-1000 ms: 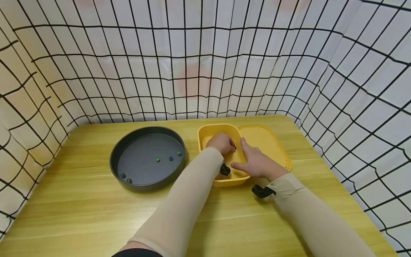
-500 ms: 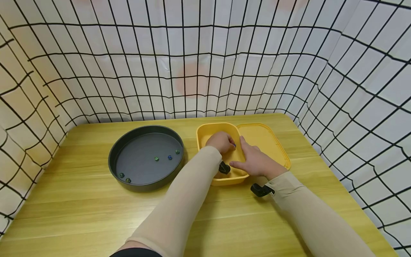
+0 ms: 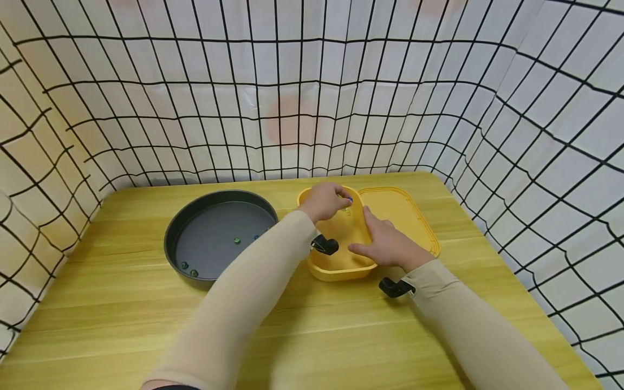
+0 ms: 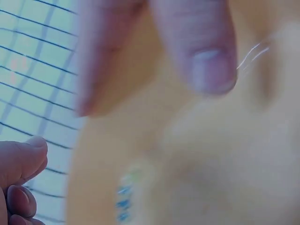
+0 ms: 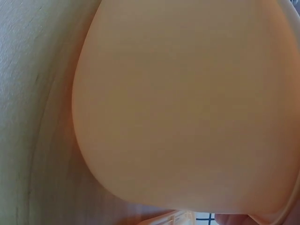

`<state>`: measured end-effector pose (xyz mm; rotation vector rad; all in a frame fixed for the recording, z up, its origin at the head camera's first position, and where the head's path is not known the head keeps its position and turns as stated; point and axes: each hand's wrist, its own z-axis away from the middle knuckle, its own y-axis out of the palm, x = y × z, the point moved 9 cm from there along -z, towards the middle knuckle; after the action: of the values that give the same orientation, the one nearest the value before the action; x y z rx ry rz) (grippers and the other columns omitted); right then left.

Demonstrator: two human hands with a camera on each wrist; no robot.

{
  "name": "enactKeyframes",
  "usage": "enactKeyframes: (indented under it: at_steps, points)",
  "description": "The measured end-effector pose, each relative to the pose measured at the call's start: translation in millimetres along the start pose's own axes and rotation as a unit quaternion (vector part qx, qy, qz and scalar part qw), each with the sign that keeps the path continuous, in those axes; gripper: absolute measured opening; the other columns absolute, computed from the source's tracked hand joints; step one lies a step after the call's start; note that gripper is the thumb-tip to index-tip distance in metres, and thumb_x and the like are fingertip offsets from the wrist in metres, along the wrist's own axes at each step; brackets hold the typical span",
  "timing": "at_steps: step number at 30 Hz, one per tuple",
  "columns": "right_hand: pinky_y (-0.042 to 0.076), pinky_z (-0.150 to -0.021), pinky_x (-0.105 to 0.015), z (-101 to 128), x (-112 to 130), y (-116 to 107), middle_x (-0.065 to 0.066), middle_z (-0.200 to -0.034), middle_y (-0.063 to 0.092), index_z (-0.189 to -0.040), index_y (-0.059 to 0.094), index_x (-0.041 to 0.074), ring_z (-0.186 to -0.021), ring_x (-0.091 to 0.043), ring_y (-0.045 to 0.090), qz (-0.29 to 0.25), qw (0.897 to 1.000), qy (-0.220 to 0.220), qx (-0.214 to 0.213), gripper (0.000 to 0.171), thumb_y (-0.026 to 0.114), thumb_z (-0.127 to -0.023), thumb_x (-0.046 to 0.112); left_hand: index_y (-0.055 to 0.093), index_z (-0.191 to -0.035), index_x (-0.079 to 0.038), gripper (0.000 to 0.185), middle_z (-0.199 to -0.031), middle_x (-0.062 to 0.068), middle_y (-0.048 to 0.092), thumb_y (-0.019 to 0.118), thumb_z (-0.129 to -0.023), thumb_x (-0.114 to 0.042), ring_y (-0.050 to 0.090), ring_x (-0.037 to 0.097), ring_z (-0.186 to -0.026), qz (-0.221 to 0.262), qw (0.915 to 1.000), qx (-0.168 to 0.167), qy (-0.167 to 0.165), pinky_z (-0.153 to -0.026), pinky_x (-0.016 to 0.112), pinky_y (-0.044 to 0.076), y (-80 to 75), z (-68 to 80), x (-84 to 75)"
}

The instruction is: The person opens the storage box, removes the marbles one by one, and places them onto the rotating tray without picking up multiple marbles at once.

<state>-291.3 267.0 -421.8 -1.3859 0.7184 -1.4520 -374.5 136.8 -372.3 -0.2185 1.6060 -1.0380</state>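
Observation:
My left hand [image 3: 324,202] is over the back part of a yellow plastic box [image 3: 341,275], pinching a small blue piece [image 3: 349,199] between thumb and fingertips. Inside the box, near those fingertips, lies a short row of small blue and green pieces [image 4: 123,204]. My right hand [image 3: 391,242] rests at the box's right rim, thumb and index finger spread apart, the thumb reaching over the inside. Both of these right-hand fingers [image 4: 213,72] also show in the left wrist view. The right wrist view is filled mostly by the box's outer wall [image 5: 183,108].
To the left stands a round dark grey pan [image 3: 170,246] holding several small pieces, among them a green piece [image 3: 236,240] and a dark piece [image 3: 194,273]. A flat yellow lid [image 3: 397,214] lies right of the box. Black netting [image 3: 278,84] surrounds the wooden table [image 3: 312,336].
My left hand has moved up and back, slightly leftward, with the blue piece, uncovering pieces in the box. The left forearm now overlaps the pan's right side. My right hand stays at the rim.

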Motion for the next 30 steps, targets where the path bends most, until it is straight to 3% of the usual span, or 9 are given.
enactKeyframes:
  at_steps: [3, 6, 11, 15, 22, 30]
  points:
    - [0.028, -0.124, -0.066, 0.5, 1.1, -0.7, -0.023, -0.176, 0.011, -0.168, -0.004, 0.000, -0.154, -0.055, 0.024, 0.002, 1.000, 0.009, 0.005, 0.113, 0.065, -0.099, 0.056, 0.078, -0.120, -0.020, 0.023, -0.125, 0.001, 0.072, 0.067, -0.105, -0.034, 0.065, 0.018, -0.101, 0.000, 0.9999, -0.012, -0.004, -0.085, 0.036, 0.056, -33.1, 16.8, 4.6]
    - [0.026, -0.125, -0.065, 1.0, 1.0, -1.3, -0.023, -0.176, 0.009, -0.168, -0.005, 0.000, -0.155, -0.055, 0.022, 0.001, 1.000, 0.013, 0.007, 0.113, 0.065, -0.099, 0.056, 0.076, -0.124, -0.022, 0.026, -0.130, 0.003, 0.066, 0.066, -0.105, -0.036, 0.061, 0.022, -0.107, -0.005, 0.9996, -0.023, -0.018, -0.087, 0.039, 0.055, -67.1, 36.6, 19.2]
    - [0.025, -0.126, -0.066, 0.6, -0.2, -1.2, -0.023, -0.176, 0.006, -0.167, -0.006, 0.000, -0.156, -0.055, 0.019, 0.003, 1.000, 0.013, 0.008, 0.113, 0.065, -0.099, 0.056, 0.073, -0.132, -0.021, 0.033, -0.131, 0.007, 0.064, 0.063, -0.106, -0.039, 0.058, 0.025, -0.102, -0.019, 0.9979, -0.042, -0.045, -0.081, 0.039, 0.051, -119.5, 69.3, 60.4]
    - [0.025, -0.125, -0.066, 0.2, -1.4, 0.0, -0.023, -0.176, 0.007, -0.168, -0.007, 0.001, -0.156, -0.055, 0.020, 0.006, 1.000, 0.018, 0.011, 0.114, 0.065, -0.099, 0.057, 0.073, -0.132, -0.019, 0.033, -0.125, 0.011, 0.066, 0.063, -0.106, -0.038, 0.058, 0.026, -0.095, -0.033, 0.9956, -0.056, -0.067, -0.076, 0.038, 0.049, -149.9, 95.9, 98.0]
    - [0.026, -0.124, -0.067, 0.3, -1.3, 1.6, -0.025, -0.175, 0.012, -0.168, -0.007, 0.001, -0.155, -0.057, 0.021, 0.010, 1.000, 0.019, 0.010, 0.115, 0.064, -0.099, 0.059, 0.074, -0.128, -0.013, 0.032, -0.129, 0.012, 0.072, 0.065, -0.106, -0.035, 0.063, 0.028, -0.108, -0.004, 0.9937, -0.071, -0.087, -0.088, 0.038, 0.048, -174.2, 135.9, 145.3]
    - [0.028, -0.123, -0.068, -0.7, 2.3, 2.7, -0.028, -0.174, 0.013, -0.168, -0.006, 0.000, -0.153, -0.057, 0.024, 0.005, 1.000, 0.012, 0.008, 0.115, 0.065, -0.099, 0.059, 0.075, -0.125, -0.012, 0.032, -0.124, 0.013, 0.074, 0.067, -0.104, -0.034, 0.062, 0.030, -0.109, 0.003, 0.9925, -0.073, -0.098, -0.095, 0.042, 0.047, -180.0, 157.6, 167.0]
